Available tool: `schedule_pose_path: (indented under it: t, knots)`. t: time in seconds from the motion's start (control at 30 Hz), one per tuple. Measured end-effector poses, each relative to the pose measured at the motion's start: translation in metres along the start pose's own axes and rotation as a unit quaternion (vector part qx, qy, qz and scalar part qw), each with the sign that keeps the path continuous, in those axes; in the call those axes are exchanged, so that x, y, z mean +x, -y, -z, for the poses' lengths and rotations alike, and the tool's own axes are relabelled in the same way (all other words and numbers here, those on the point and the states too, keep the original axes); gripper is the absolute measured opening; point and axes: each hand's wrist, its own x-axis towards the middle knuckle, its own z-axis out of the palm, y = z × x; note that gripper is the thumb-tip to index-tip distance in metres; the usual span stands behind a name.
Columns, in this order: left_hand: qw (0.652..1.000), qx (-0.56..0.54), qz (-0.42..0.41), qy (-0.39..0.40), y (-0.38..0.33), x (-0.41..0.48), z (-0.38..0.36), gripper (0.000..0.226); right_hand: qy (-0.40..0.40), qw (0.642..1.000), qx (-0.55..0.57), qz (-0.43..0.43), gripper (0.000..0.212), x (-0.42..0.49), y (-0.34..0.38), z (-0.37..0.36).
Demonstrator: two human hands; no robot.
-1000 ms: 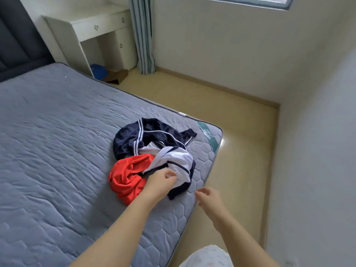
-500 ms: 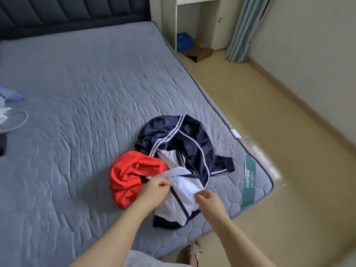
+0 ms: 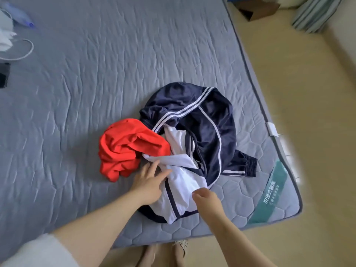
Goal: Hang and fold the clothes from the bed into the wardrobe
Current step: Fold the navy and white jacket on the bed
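Bed (image 3: 96,83): grey quilted mattress, spanning 9 to 3 o'clock.
Clothes pile (image 3: 173,143): on the bed, toward its 4 o'clock corner.
Navy tracksuit (image 3: 208,116): at 1 o'clock in the pile, white-striped.
Red garment (image 3: 123,149): at 9 o'clock in the pile, bunched, touching the white one.
White garment (image 3: 183,182): at 6 o'clock in the pile, navy-trimmed, partly over the tracksuit.
Left hand (image 3: 149,182): released, fingers straight and spread, resting on the white garment's 9 o'clock edge.
Right hand (image 3: 207,201): curled, knuckles up, on the white garment's 4 o'clock edge; pinching cloth or not, cannot tell.
Green label (image 3: 269,199): on the mattress corner, at 3 o'clock from the right hand.
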Motion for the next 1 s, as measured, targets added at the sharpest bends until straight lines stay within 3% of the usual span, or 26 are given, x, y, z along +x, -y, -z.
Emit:
schedule_pose_path:
  t: [0.2,0.33,0.43,0.5,0.57,0.67,0.73,0.83,0.93,1.0]
  knots:
    - [0.994,0.053,-0.057,0.077,-0.012,0.067,-0.003,0.112,-0.016,0.997,0.009,-0.068,0.011,0.049,-0.017,0.001]
    - [0.989,0.042,-0.022,0.14,-0.012,0.086,-0.028,0.123,-0.053,0.995,0.063,-0.053,0.033,0.062,-0.022,-0.011]
    - [0.99,0.087,0.02,0.106,-0.009,0.08,-0.054,0.1,-0.118,0.986,0.112,-0.032,0.036,0.061,-0.027,-0.018]
    - [0.992,0.084,0.01,0.091,-0.003,0.073,-0.06,0.057,-0.13,0.982,0.132,-0.039,0.038,0.057,-0.028,-0.023]
    - [0.996,-0.004,0.0,0.092,0.0,0.062,-0.057,0.024,-0.119,0.98,0.152,-0.046,0.043,0.047,-0.028,-0.027]
    - [0.982,-0.18,0.019,0.049,-0.006,0.036,-0.037,0.013,-0.104,0.981,0.16,-0.037,0.044,0.026,-0.026,-0.027]
    - [0.938,-0.344,0.035,0.013,-0.016,0.012,-0.013,0.015,-0.122,0.979,0.162,-0.007,0.035,0.01,-0.02,-0.025]
    - [0.818,-0.571,0.027,-0.058,-0.032,-0.029,0.029,0.038,-0.164,0.968,0.182,0.057,0.039,-0.017,0.0,-0.019]
    - [0.709,-0.7,-0.011,-0.081,-0.048,-0.068,0.071,0.041,-0.141,0.955,0.237,0.112,0.049,-0.048,0.028,-0.012]
    - [0.666,-0.74,-0.042,-0.083,-0.055,-0.093,0.094,0.039,-0.107,0.947,0.267,0.145,0.05,-0.069,0.046,-0.007]
